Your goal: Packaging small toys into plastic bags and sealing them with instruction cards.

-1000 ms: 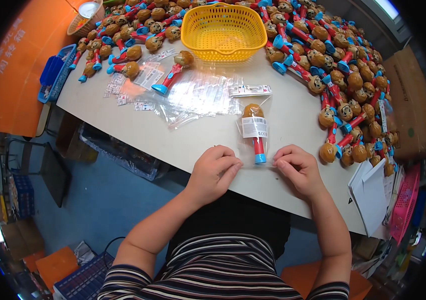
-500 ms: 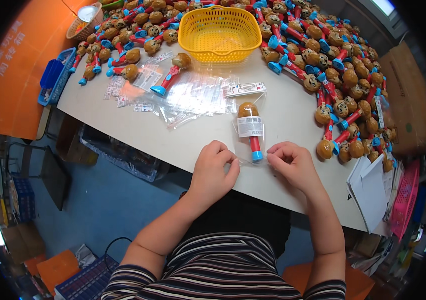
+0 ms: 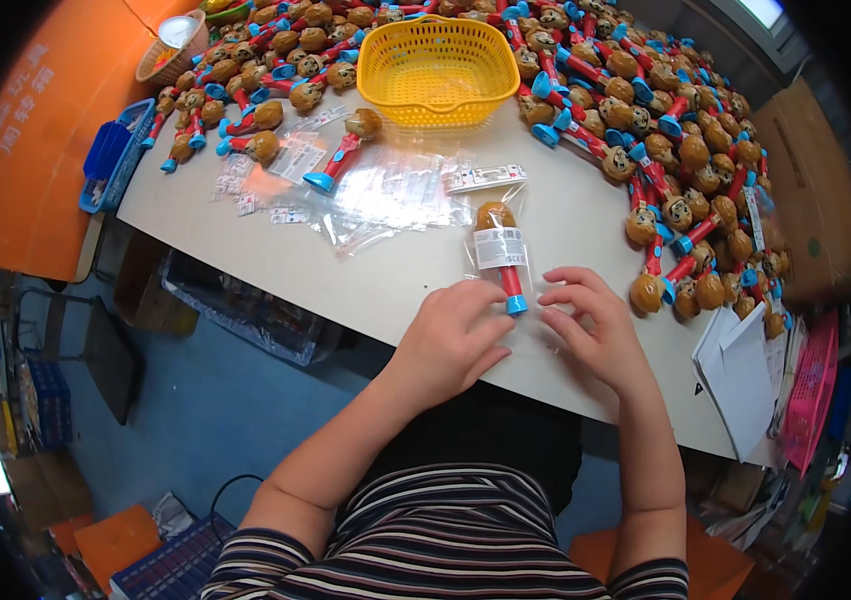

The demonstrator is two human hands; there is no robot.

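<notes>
A character-headed toy (image 3: 513, 284) with a brown head, red handle and blue base lies in a clear plastic bag, a white label around its middle. The bag's printed header (image 3: 486, 178) points away from me. My left hand (image 3: 456, 340) is at the near left of the bag, fingers bent and thumb apart, with nothing visible in it. Across from it, my right hand (image 3: 594, 328) has its fingers spread beside the blue base. Whether either hand's fingertips touch the clear film is hard to tell. An unbagged toy (image 3: 346, 150) rests on a spread of flat clear bags (image 3: 386, 195).
A yellow plastic basket (image 3: 436, 105) stands at the far middle. Many more toys (image 3: 666, 150) are heaped along the back and right. A blue basket (image 3: 116, 155) sits at the left edge; white papers (image 3: 733, 375) and a pink basket (image 3: 814, 390) are at the right.
Both hands have loosened from a pinch at the bag's near corners, and their fingers are now spread. My left hand has shifted right, toward the toy's base. The bagged toy has barely moved.
</notes>
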